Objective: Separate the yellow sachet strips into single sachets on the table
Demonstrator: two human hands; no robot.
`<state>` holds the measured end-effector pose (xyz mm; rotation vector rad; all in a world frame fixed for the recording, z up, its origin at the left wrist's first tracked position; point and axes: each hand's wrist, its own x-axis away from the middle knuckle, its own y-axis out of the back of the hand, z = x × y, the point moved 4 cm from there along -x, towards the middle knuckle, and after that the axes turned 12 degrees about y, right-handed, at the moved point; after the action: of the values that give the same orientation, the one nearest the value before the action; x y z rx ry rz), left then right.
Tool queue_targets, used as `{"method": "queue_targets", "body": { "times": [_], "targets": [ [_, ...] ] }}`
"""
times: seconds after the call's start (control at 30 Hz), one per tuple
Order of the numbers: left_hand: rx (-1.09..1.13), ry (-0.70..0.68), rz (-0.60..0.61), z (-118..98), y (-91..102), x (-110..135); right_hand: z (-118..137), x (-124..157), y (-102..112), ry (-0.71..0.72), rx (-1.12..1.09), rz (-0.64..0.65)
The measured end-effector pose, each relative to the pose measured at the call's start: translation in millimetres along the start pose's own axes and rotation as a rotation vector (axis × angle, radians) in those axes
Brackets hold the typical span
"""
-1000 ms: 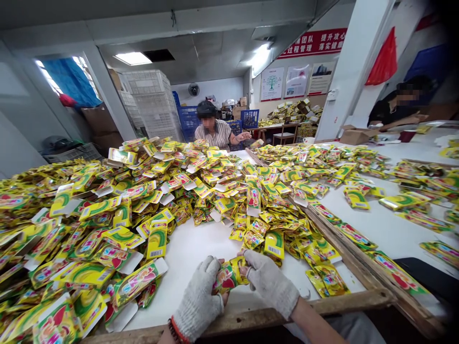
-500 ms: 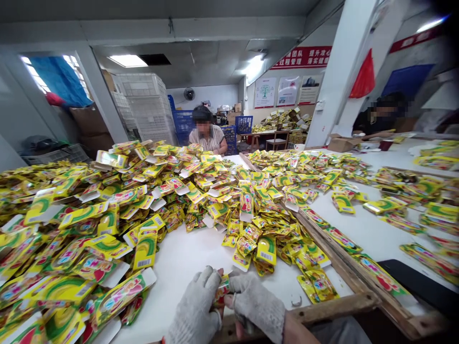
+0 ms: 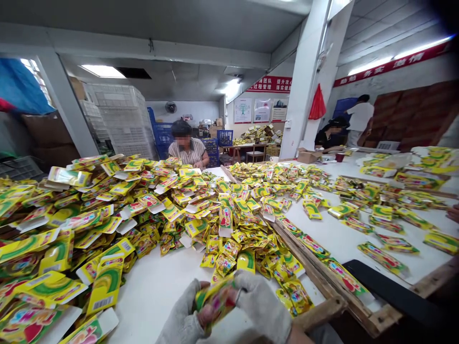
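Observation:
My two hands wear grey knit gloves at the bottom middle. My left hand (image 3: 182, 317) and my right hand (image 3: 261, 308) are both closed round a small bunch of yellow-and-green sachets (image 3: 215, 301) held just above the white table (image 3: 158, 286). A bare fingertip shows under the bunch. Loose sachets (image 3: 229, 248) lie in a heap right beyond my hands. Flat yellow printed cartons (image 3: 103, 284) are piled at my left.
A wooden rail (image 3: 304, 265) divides my table from the neighbouring white table, also strewn with sachets. A black flat object (image 3: 383, 289) lies at the right edge. One person sits across the table, others work at the far right. White crates stand behind.
My view has swung to the right and a little upward. My hands have closed tighter round the sachet bunch and sit lower in the frame.

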<state>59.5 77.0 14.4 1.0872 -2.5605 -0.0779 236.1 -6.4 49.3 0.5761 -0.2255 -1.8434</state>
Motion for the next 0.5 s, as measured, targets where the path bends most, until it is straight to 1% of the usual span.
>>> {"method": "queue_targets", "body": {
  "times": [0.03, 0.07, 0.1, 0.13, 0.17, 0.2, 0.23, 0.3, 0.37, 0.43, 0.47, 0.5],
  "targets": [
    [0.023, -0.034, -0.016, -2, -3.8, -5, -2, -3, 22, -0.042, -0.089, -0.062],
    [0.019, -0.065, -0.058, -4, -6.9, -9, -4, -6, 47, -0.071, -0.201, -0.173],
    [-0.016, -0.088, -0.121, -7, -9.3, -14, -8, -9, 74, -0.049, -0.331, -0.373],
    [-0.076, -0.104, -0.198, -11, -11.3, -18, -13, -13, 96, -0.005, -0.458, -0.473],
    [-0.153, -0.116, -0.269, -14, -13.1, -22, -21, -17, 114, 0.036, -0.509, -0.53],
    [-0.233, -0.129, -0.331, -17, -14.5, -27, -30, -23, 128, 0.05, -0.489, -0.548],
    [-0.301, -0.146, -0.391, -20, -14.8, -31, -41, -30, 138, 0.036, -0.4, -0.539],
    [-0.393, -0.176, -0.483, -22, -11.4, -41, -61, -48, 146, 0.032, -0.156, -0.453],
    [-0.439, -0.15, -0.532, -18, -2.7, -48, -75, -66, 139, 0.066, 0.101, -0.327],
    [-0.456, -0.092, -0.541, -11, 7.8, -52, -79, -79, 121, 0.111, 0.3, -0.174],
    [-0.45, -0.07, -0.533, -7, 12.1, -53, -79, -83, 108, 0.123, 0.377, -0.095],
    [-0.434, -0.07, -0.512, -4, 14.8, -54, -78, -85, 95, 0.119, 0.413, -0.048]
  ]
}}
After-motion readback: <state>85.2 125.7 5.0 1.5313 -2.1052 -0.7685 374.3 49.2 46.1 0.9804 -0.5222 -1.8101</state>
